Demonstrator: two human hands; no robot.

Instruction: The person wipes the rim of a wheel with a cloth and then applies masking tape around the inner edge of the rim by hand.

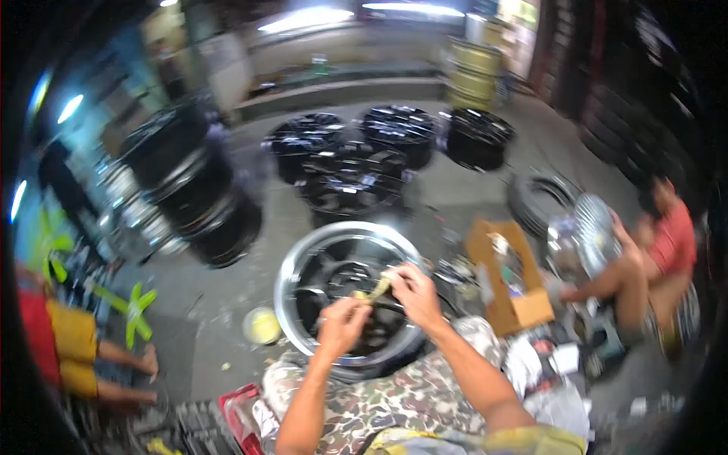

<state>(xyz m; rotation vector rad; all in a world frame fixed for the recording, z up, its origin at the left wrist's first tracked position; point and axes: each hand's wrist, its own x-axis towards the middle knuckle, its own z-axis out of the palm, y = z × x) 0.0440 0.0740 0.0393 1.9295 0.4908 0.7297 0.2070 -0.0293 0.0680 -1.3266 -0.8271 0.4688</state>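
A pale yellowish strip (378, 290), perhaps tape or folded paper, stretches between my two hands. My left hand (343, 324) pinches its lower left end and my right hand (413, 293) pinches the upper right end. Right under them a wheel rim (297, 250) with a bright polished lip and a dark spoked centre lies face up, close to my knees in camouflage trousers (394, 390). Motion blur hides the exact kind of strip. Left of the rim stands a small tub of yellow material (263, 326).
Several glossy black rims (353, 182) lie ahead, with black drums or rims stacked (189, 189) at left. An open cardboard box (504, 280) and a tyre (542, 201) are at right. A seated person (671, 243) handles a silvery round part (595, 231). Another person's legs (114, 364) show at left.
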